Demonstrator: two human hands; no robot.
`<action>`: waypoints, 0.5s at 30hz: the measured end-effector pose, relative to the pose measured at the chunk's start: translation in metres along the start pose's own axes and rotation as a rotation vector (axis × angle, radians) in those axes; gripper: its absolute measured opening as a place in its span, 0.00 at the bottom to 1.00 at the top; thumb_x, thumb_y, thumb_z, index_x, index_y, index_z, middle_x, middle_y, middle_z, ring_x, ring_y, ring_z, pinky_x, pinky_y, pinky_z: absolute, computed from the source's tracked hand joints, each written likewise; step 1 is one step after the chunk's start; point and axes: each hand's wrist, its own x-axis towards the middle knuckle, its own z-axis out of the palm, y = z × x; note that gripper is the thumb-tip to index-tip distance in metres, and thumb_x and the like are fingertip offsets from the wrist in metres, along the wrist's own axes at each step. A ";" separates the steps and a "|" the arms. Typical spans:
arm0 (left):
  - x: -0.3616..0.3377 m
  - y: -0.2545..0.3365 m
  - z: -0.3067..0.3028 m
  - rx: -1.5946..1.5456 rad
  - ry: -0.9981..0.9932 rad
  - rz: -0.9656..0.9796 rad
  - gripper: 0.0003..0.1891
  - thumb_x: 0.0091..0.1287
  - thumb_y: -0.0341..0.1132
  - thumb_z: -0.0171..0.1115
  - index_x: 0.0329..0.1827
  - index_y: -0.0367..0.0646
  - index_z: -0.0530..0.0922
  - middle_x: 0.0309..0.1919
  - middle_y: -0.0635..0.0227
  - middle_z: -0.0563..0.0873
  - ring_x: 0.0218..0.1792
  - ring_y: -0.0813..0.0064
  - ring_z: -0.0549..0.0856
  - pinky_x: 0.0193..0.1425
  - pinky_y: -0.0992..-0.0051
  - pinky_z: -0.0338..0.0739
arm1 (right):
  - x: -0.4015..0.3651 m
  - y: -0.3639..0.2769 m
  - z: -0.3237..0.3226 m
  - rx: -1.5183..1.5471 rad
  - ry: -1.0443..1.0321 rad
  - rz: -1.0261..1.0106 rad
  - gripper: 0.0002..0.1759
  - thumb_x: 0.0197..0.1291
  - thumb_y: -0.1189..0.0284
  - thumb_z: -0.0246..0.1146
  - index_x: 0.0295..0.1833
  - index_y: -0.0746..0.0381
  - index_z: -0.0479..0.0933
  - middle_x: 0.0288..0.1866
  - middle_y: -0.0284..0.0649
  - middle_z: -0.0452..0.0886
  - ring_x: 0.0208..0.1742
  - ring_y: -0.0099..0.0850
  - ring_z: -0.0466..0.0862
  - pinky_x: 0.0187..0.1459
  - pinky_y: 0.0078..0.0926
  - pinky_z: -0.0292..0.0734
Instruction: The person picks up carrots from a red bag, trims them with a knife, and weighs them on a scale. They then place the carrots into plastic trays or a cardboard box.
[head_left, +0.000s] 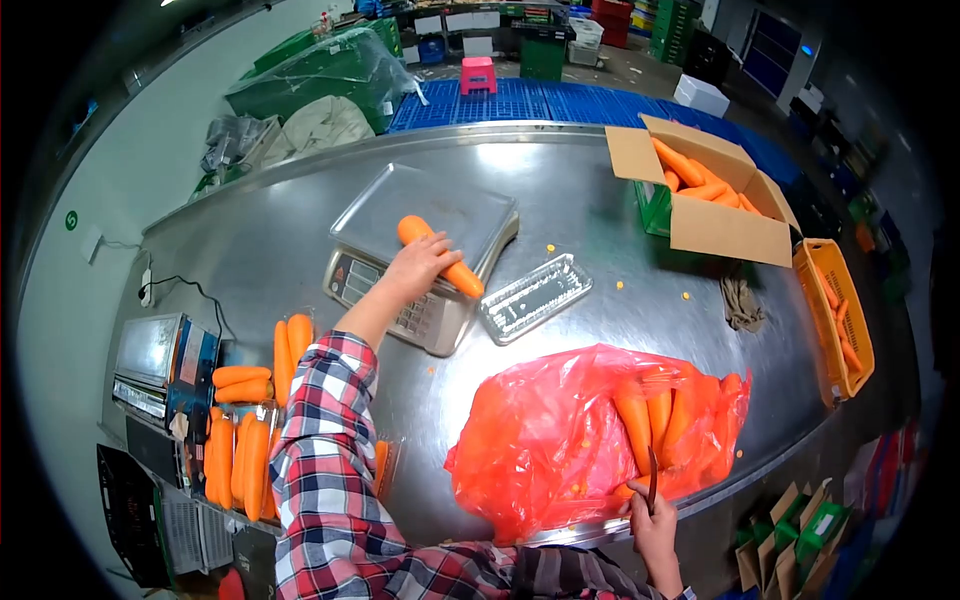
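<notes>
My left hand (420,264) is closed round a large carrot (463,281), which overlaps the near edge of the scale's flat pan (400,200) in this view. Under my wrist is the scale's keypad (412,322). Just right of the scale lies a clear plastic tray (540,298) with nothing in it. At the table's front edge my right hand (655,532) grips a thin dark knife (653,476), its blade pointing away from me over carrots (634,425). These lie on a crumpled red plastic bag (520,440).
A cardboard-lined crate (730,228) of carrots stands at the back right, beside an orange basket (858,375) with more. Trays of carrots (240,465) sit at the left near a boxy appliance (155,345). A brown cloth (740,303) lies on the metal table (590,180).
</notes>
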 end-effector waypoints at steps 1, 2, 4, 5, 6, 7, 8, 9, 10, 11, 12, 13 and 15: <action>-0.003 -0.002 -0.005 -0.020 0.015 -0.010 0.25 0.55 0.20 0.57 0.57 0.49 0.76 0.59 0.60 0.76 0.63 0.56 0.72 0.66 0.62 0.68 | 0.003 -0.003 0.000 -0.006 -0.016 -0.007 0.11 0.64 0.79 0.55 0.50 0.69 0.78 0.25 0.36 0.80 0.25 0.19 0.76 0.29 0.19 0.71; -0.007 -0.004 -0.012 -0.037 0.032 -0.024 0.23 0.55 0.21 0.57 0.56 0.48 0.76 0.59 0.59 0.76 0.62 0.56 0.73 0.65 0.62 0.68 | 0.007 -0.005 -0.001 -0.018 -0.033 -0.012 0.11 0.64 0.79 0.55 0.50 0.69 0.78 0.25 0.35 0.80 0.25 0.19 0.76 0.29 0.19 0.71; -0.016 -0.011 -0.034 -0.200 0.315 -0.130 0.22 0.53 0.17 0.52 0.51 0.42 0.77 0.54 0.55 0.79 0.58 0.54 0.76 0.61 0.63 0.71 | 0.018 -0.009 -0.002 -0.037 -0.075 -0.031 0.11 0.64 0.79 0.55 0.50 0.69 0.77 0.25 0.35 0.80 0.25 0.19 0.75 0.29 0.18 0.71; -0.023 -0.017 -0.041 -0.124 0.416 -0.262 0.22 0.52 0.17 0.50 0.51 0.41 0.77 0.50 0.53 0.80 0.55 0.53 0.77 0.60 0.63 0.71 | 0.023 -0.010 -0.003 -0.050 -0.098 -0.077 0.12 0.64 0.80 0.55 0.51 0.68 0.77 0.25 0.35 0.80 0.25 0.18 0.75 0.29 0.18 0.70; -0.031 -0.031 -0.046 -0.069 0.523 -0.303 0.21 0.52 0.18 0.50 0.50 0.39 0.77 0.48 0.54 0.81 0.52 0.51 0.78 0.58 0.61 0.72 | 0.027 -0.010 -0.003 -0.035 -0.114 -0.079 0.12 0.64 0.80 0.55 0.51 0.68 0.77 0.24 0.35 0.80 0.25 0.18 0.75 0.29 0.18 0.71; -0.038 -0.041 -0.056 0.017 0.550 -0.408 0.18 0.54 0.22 0.52 0.49 0.38 0.77 0.44 0.53 0.82 0.49 0.51 0.79 0.55 0.59 0.73 | 0.031 -0.010 -0.003 -0.017 -0.126 -0.083 0.12 0.64 0.80 0.55 0.51 0.68 0.77 0.24 0.35 0.80 0.25 0.18 0.75 0.29 0.18 0.71; -0.042 -0.050 -0.066 0.002 0.528 -0.517 0.17 0.55 0.24 0.52 0.49 0.38 0.77 0.44 0.53 0.82 0.48 0.51 0.79 0.54 0.59 0.73 | 0.034 -0.010 -0.002 0.003 -0.138 -0.087 0.12 0.64 0.80 0.55 0.51 0.68 0.77 0.24 0.36 0.80 0.25 0.19 0.76 0.29 0.18 0.71; -0.045 -0.057 -0.078 -0.013 0.506 -0.624 0.16 0.56 0.25 0.53 0.49 0.38 0.76 0.43 0.53 0.82 0.47 0.51 0.80 0.53 0.59 0.74 | 0.036 -0.011 -0.002 0.013 -0.156 -0.100 0.12 0.64 0.80 0.54 0.51 0.69 0.77 0.24 0.36 0.80 0.26 0.19 0.76 0.29 0.18 0.71; -0.046 -0.061 -0.087 -0.029 0.484 -0.728 0.15 0.57 0.27 0.54 0.49 0.38 0.76 0.43 0.52 0.83 0.46 0.51 0.80 0.52 0.59 0.74 | 0.039 -0.012 -0.002 0.025 -0.171 -0.113 0.12 0.64 0.80 0.54 0.51 0.69 0.77 0.24 0.36 0.80 0.26 0.19 0.77 0.30 0.18 0.71; -0.046 -0.061 -0.092 -0.008 0.480 -0.766 0.15 0.58 0.29 0.55 0.48 0.38 0.77 0.41 0.52 0.83 0.45 0.52 0.80 0.51 0.59 0.74 | 0.041 -0.012 -0.002 0.035 -0.184 -0.126 0.12 0.64 0.81 0.54 0.51 0.69 0.77 0.24 0.36 0.80 0.26 0.20 0.77 0.30 0.18 0.71; -0.045 -0.059 -0.098 0.011 0.475 -0.801 0.15 0.59 0.31 0.55 0.48 0.38 0.77 0.40 0.52 0.83 0.45 0.52 0.81 0.51 0.59 0.74 | 0.043 -0.010 -0.003 0.034 -0.194 -0.130 0.12 0.64 0.81 0.54 0.51 0.69 0.77 0.24 0.37 0.80 0.27 0.20 0.78 0.30 0.18 0.71; -0.043 -0.058 -0.100 0.028 0.470 -0.836 0.14 0.59 0.33 0.56 0.47 0.38 0.77 0.39 0.52 0.83 0.44 0.52 0.81 0.50 0.58 0.75 | 0.045 -0.009 -0.003 0.032 -0.203 -0.133 0.12 0.64 0.81 0.54 0.51 0.69 0.77 0.24 0.37 0.80 0.27 0.21 0.78 0.30 0.18 0.72; -0.034 -0.057 -0.093 0.023 0.405 -0.863 0.15 0.60 0.37 0.57 0.46 0.38 0.77 0.39 0.53 0.84 0.44 0.51 0.81 0.49 0.58 0.75 | 0.050 -0.006 -0.004 0.041 -0.211 -0.135 0.12 0.64 0.81 0.54 0.51 0.70 0.77 0.25 0.37 0.80 0.27 0.21 0.78 0.31 0.18 0.72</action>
